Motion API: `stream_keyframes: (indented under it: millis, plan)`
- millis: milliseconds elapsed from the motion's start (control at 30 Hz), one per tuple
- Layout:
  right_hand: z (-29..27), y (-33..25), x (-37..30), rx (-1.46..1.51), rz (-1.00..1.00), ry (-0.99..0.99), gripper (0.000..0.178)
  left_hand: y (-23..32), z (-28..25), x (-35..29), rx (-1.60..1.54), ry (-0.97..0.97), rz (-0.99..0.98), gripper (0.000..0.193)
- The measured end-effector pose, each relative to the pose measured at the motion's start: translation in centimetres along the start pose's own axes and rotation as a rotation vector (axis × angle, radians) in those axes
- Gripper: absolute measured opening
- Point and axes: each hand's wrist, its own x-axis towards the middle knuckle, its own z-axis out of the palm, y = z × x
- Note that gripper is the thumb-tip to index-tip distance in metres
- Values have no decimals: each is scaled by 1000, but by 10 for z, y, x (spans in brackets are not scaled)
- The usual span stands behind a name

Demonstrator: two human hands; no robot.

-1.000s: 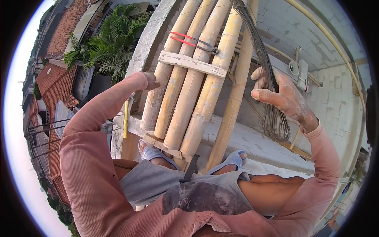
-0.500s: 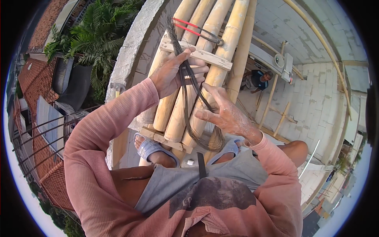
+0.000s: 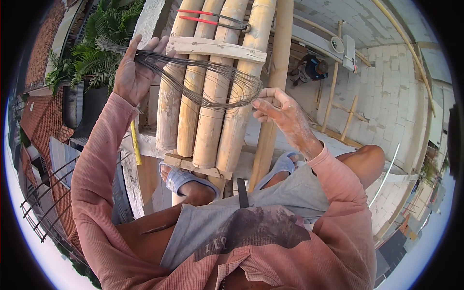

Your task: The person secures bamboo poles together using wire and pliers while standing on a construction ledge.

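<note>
A looped bundle of thin dark tie wire [image 3: 203,83] stretches between my two hands above the bamboo poles. My left hand [image 3: 137,72], palm up, holds the tied end in the crook of the thumb, its fingers loosely raised. Loose wire tips fan out to the left beyond it. At the rounded end of the loop, my right hand [image 3: 278,113] has curled fingers and thumb on the wire. Red-handled pincers [image 3: 215,19] lie across the bamboo poles [image 3: 208,130], just beyond a white wooden crosspiece [image 3: 217,48].
I sit with sandalled feet [image 3: 186,181] by the near pole ends. To the right is a drop to a lower floor, with a person [image 3: 311,67] below and a white block wall [image 3: 386,87]. A rough concrete edge [image 3: 150,24], palms and tiled roofs [image 3: 46,113] lie left.
The wire bundle has swung from hanging lengthwise to lying crosswise. My left hand moved left with its end, and my right hand has closed on the loop. The person below has bent forward.
</note>
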Motion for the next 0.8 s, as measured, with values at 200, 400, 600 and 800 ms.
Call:
stream_keyframes:
  millis: [200, 400, 600, 800]
  plan:
    - [-2, 11, 1, 755, 153, -133, 29, -5, 8, -15, 58, 37, 56, 47]
    - [-7, 13, -4, 772, 186, -181, 29, -5, 5, -21, 52, 7, 29, 52]
    - [-10, 12, -7, 849, 197, -197, 28, -5, 10, -21, 92, -58, 33, 56]
    - [-9, 8, -11, 688, 214, -162, 25, -2, 25, -20, 99, -65, 28, 58]
